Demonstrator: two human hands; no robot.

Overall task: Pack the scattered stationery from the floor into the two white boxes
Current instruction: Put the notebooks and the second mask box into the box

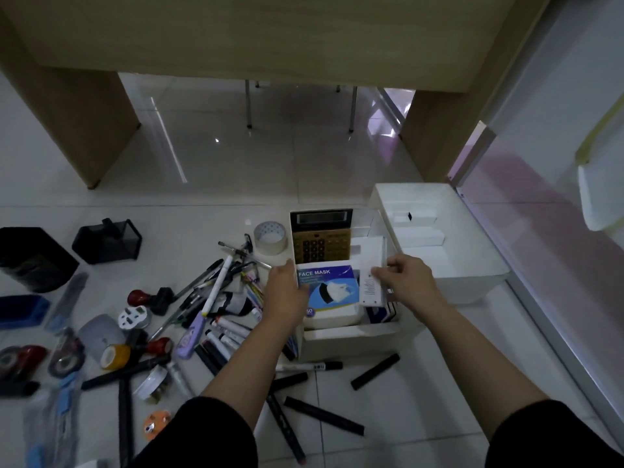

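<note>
Two white boxes stand on the floor: the nearer one (351, 339) holds a gold calculator (320, 241) standing on end and a face mask box (332, 292). Behind it to the right, the second box (472, 278) holds only white inserts. My left hand (287, 295) holds the left edge of the face mask box inside the nearer box. A small white flat device (371, 285) is pinched at its right edge by my right hand (408, 282), over the same box. Pens and markers (219, 298) lie scattered on the floor to the left.
Left of the boxes lie a tape roll (270, 238), stamps (152, 300), a white plug (133, 319), yellow tape (114, 356), a black mesh holder (108, 241) and a black bin (32, 258). Black markers (324, 415) lie in front. A wooden desk (236, 35) stands ahead, a glass partition (540, 231) on the right.
</note>
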